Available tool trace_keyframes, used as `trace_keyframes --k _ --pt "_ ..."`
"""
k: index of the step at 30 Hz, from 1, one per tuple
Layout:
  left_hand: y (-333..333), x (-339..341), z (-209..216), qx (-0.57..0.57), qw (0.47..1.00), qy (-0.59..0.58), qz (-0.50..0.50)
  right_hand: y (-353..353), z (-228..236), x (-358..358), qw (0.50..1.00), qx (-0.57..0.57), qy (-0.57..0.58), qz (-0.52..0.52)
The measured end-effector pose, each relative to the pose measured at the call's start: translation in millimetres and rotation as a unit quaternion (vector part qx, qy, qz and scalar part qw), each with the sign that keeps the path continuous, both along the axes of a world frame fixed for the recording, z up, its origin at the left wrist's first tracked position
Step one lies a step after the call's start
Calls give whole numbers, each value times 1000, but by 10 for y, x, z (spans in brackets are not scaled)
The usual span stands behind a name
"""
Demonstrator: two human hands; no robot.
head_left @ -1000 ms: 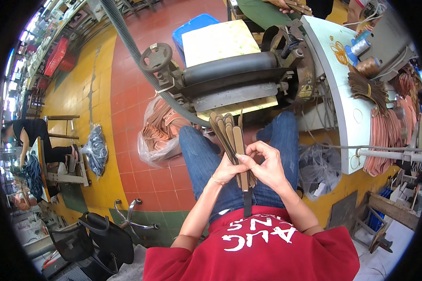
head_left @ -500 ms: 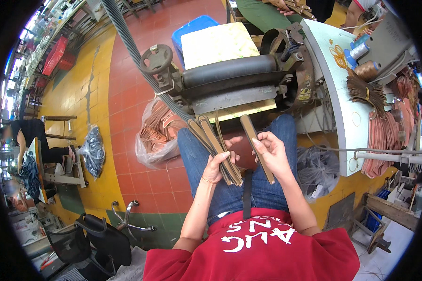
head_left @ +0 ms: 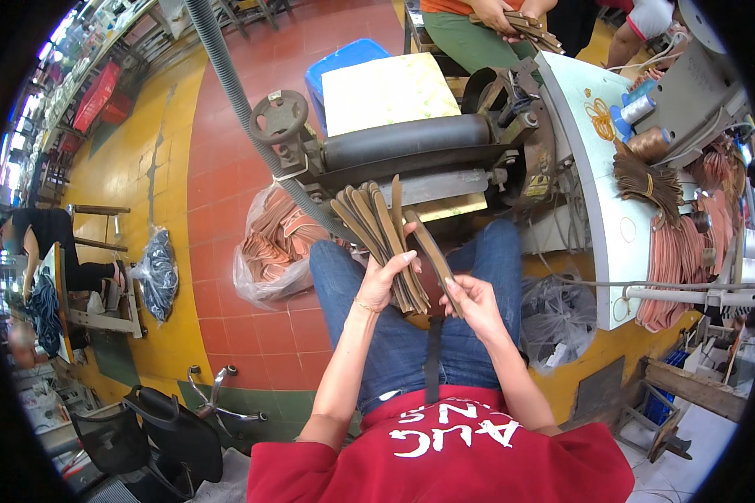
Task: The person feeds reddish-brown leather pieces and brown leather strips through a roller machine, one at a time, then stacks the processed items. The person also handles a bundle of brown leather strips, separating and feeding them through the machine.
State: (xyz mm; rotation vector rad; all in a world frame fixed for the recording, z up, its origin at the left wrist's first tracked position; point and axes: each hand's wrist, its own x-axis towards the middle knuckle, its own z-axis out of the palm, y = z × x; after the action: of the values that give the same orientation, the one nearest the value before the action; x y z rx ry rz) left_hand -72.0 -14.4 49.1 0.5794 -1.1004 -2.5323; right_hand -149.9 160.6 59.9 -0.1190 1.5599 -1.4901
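Note:
My left hand point(head_left: 382, 282) is closed round a fanned bundle of brown strap-like strips point(head_left: 375, 222) with rounded ends and dark edges, held over my lap. One strip point(head_left: 397, 199) stands up apart at the right side of that bundle. My right hand point(head_left: 473, 303) pinches the lower end of another brown strip point(head_left: 430, 251), which slants up to the left. Its upper end comes close to my left fingers; whether they touch it, I cannot tell.
Ahead stands a roller machine point(head_left: 407, 141) with a handwheel point(head_left: 278, 117) and a pale board point(head_left: 390, 90). A clear bag of pink pieces point(head_left: 270, 243) lies left of my knees. On the right, a white table point(head_left: 600, 176) carries thread spools and bundled strips. Another person holds strips point(head_left: 528, 27) beyond.
The strips in my left hand are raised and spread wider. My right hand has moved down and left, bringing its strip closer to the bundle. More of the person opposite shows.

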Motion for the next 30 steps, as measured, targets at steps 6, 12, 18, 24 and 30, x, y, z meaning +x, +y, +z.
trace_keyframes --k 6,12,18,24,30 --pt "87 220 -8 -23 999 -40 28 -419 -392 -401 998 -27 7 -58" --pt "271 533 -49 239 962 120 -59 -1006 -586 -730 993 -58 -15 -97" --pt "289 486 -84 363 906 189 -110 -482 -266 -136 997 12 71 -30" --pt "376 380 -95 182 974 -26 -132 -401 47 8 997 -72 20 -26" --pt "397 368 -83 163 983 -81 1 -488 185 -2 978 -99 140 -118"
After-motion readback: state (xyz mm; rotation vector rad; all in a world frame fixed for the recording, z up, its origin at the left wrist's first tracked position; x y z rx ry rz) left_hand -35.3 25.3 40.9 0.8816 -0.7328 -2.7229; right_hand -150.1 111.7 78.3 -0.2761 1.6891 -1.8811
